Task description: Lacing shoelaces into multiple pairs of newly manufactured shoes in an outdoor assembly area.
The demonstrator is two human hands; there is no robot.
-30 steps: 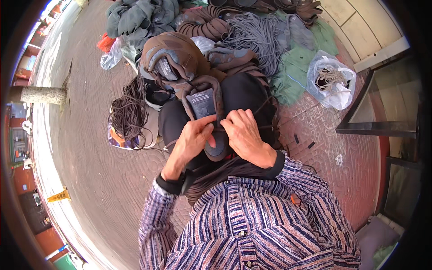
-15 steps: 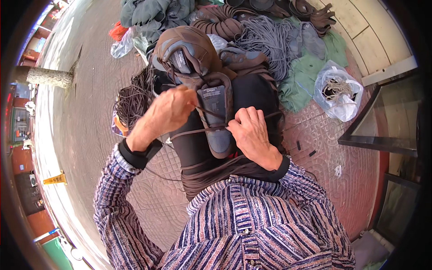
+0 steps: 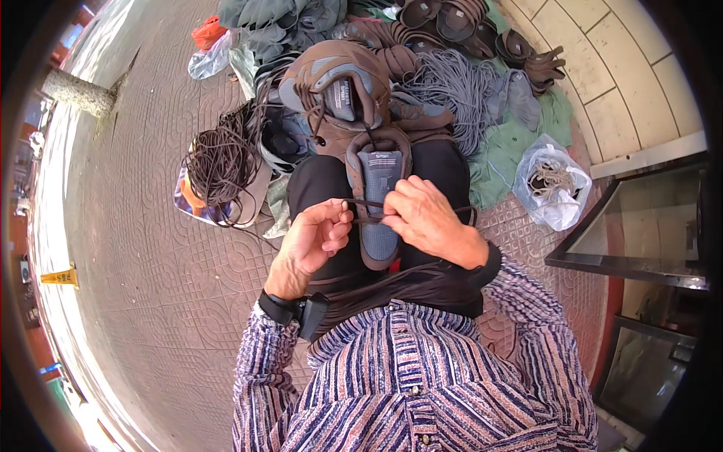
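On my lap rests a brown shoe upper with a long blue-grey mesh tongue [image 3: 379, 245] pointing toward me. Across the tongue runs a dark brown shoelace [image 3: 365, 203], stretched between both hands. My left hand [image 3: 318, 239], beside the tongue's left edge, pinches the lace between thumb and fingertips, palm partly turned up. Closed fingers of my right hand [image 3: 423, 220] grip the lace over the tongue's right side and hide part of it. Just beyond sits another brown-and-grey shoe upper [image 3: 374, 60], its opening toward me. More dark laces lie across my lap.
Left of my knees lies a heap of dark laces [image 3: 226, 162]. Farther out are a grey lace bundle [image 3: 452, 94], piled shoe uppers [image 3: 459, 22] and a green cloth [image 3: 501, 162]. A clear plastic bag [image 3: 553, 184] and a dark-framed glass panel [image 3: 633, 218] stand at right.
My left hand has come down toward me and turned its palm upward. My right hand is now farther over the tongue. The lace between them is shorter and nearly level.
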